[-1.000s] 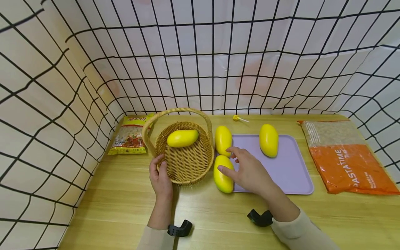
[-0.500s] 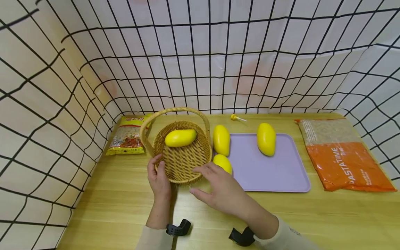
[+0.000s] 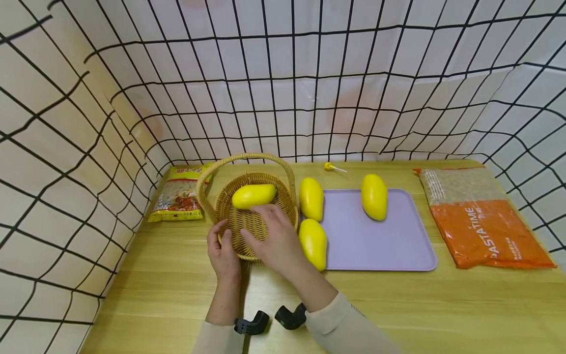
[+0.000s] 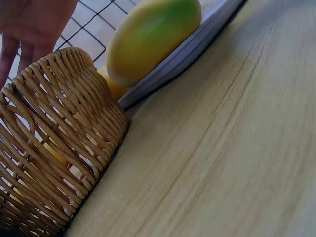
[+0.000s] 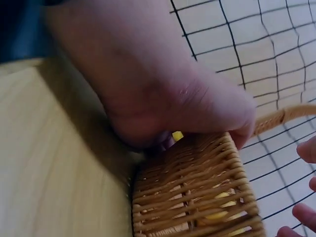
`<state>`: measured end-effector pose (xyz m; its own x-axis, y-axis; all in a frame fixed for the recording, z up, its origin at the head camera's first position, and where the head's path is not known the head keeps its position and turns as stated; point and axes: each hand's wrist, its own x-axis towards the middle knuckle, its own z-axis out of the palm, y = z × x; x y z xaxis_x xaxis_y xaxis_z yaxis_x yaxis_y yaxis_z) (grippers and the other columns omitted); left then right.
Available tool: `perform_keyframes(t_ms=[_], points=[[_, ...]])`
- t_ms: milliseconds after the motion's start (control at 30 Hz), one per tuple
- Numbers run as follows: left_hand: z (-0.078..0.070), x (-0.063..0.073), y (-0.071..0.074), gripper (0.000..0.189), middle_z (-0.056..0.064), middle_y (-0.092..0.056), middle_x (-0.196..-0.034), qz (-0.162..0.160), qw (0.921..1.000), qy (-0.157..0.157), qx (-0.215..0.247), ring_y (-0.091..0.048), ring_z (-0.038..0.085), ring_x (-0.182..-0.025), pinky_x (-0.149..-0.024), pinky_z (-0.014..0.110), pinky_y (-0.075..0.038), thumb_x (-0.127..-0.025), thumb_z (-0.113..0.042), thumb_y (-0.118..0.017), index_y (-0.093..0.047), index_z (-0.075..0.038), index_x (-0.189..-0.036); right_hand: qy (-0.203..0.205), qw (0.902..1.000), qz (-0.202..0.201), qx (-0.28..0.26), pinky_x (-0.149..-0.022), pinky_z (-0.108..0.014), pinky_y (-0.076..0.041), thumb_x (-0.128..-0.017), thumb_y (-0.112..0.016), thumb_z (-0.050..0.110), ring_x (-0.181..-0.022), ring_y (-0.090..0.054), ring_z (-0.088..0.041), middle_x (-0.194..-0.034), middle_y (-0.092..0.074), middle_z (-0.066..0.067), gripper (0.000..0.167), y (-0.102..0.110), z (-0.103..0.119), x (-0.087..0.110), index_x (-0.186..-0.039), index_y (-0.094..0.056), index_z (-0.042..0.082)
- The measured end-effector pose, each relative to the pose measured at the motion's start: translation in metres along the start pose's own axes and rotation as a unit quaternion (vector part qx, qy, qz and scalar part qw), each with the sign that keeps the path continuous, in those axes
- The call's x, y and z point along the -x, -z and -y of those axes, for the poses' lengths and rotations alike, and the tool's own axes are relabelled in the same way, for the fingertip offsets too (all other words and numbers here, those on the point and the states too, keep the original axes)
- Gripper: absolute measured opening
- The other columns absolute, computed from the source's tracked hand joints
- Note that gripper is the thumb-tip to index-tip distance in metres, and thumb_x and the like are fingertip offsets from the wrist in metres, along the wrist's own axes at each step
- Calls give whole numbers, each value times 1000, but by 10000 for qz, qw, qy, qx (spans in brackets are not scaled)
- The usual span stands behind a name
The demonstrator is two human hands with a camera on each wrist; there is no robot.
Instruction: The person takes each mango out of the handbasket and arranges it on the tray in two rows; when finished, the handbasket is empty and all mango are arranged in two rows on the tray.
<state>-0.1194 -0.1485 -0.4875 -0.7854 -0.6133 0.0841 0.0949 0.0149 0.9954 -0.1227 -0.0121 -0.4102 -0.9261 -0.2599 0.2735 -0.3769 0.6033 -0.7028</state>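
Observation:
A round wicker basket (image 3: 261, 231) with a tall arched handle stands on the table, one yellow mango (image 3: 253, 196) lying inside toward the back. My left hand (image 3: 224, 254) grips the basket's front left rim, its thumb over the edge in the right wrist view. Over the basket reaches my right hand (image 3: 278, 241), thumb and fingers spread apart with nothing between them, fingertips close to that mango. Right of the basket, two more mangoes sit by the tray's left edge, the rear mango (image 3: 311, 199) and the front mango (image 3: 313, 245); the front one shows a green patch (image 4: 168, 24) in the left wrist view.
A lilac tray (image 3: 380, 246) bears another mango (image 3: 374, 197). An orange pasta bag (image 3: 491, 231) lies at the right and a yellow food packet (image 3: 177, 196) at the left. A yellow lollipop (image 3: 328, 166) is at the back, before a black wire grid (image 3: 300, 78).
My right hand has swung left from above the front mango beside the tray to over the basket, fingers spread throughout. My left hand has stayed at the basket's rim. The mangoes have not moved.

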Motion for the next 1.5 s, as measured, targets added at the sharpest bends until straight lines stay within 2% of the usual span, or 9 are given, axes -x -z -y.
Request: perform_keyframes(t_ms=[233,500,700,1000,1333,1500], points=[[-2,0,2,28,13,-57,-135,-1,9999,-134,-66,-43,23,-139,-117,41,-28,-99,-5,-50,-62,2,-124,-234,9997,39,59,-110,-47,-47,-93,-73,40,-134,-52,-28,-145,-52,-9,57,-21,-2,-30,-144,-55,20],[1,1,2,28,14,-58,-135,-72,9998,-167,-10,-45,20,-136,-113,31,-29,-99,-4,-51,-63,4,-123,-283,9991,252,187,-114,-49,-43,-89,-79,37,-144,-41,-29,-153,-45,-8,69,-32,-14,-59,-150,-50,23],[0,1,1,28,11,-58,-136,-62,9999,-108,-35,-44,19,-138,-115,33,-29,-99,-6,-52,-63,1,-124,-285,9978,457,394,-117,-49,-39,-88,-81,37,-145,-37,-30,-156,-42,-7,73,-32,-16,-75,-152,-48,25],[-2,0,1,29,14,-57,-137,6,9999,-132,-42,-44,22,-139,-112,30,-31,-99,-6,-51,-62,3,-124,-449,9926,672,908,-118,-48,-36,-88,-79,39,-147,-32,-32,-158,-40,-5,75,-38,-16,-89,-154,-45,29],[0,0,0,29,12,-58,-136,-24,10000,-80,-53,-45,19,-137,-112,32,-31,-99,-7,-52,-64,0,-124,-618,9912,821,838,-121,-53,-31,-87,-81,39,-150,-27,-34,-163,-33,-6,76,-40,-22,-96,-153,-44,31],[0,0,1,28,11,-60,-133,-53,9999,-118,-58,-46,16,-133,-111,29,-31,-98,-7,-53,-64,0,-123,-632,9906,860,855,-123,-55,-24,-88,-80,38,-152,-23,-35,-164,-31,-6,74,-43,-24,-96,-152,-45,32]])
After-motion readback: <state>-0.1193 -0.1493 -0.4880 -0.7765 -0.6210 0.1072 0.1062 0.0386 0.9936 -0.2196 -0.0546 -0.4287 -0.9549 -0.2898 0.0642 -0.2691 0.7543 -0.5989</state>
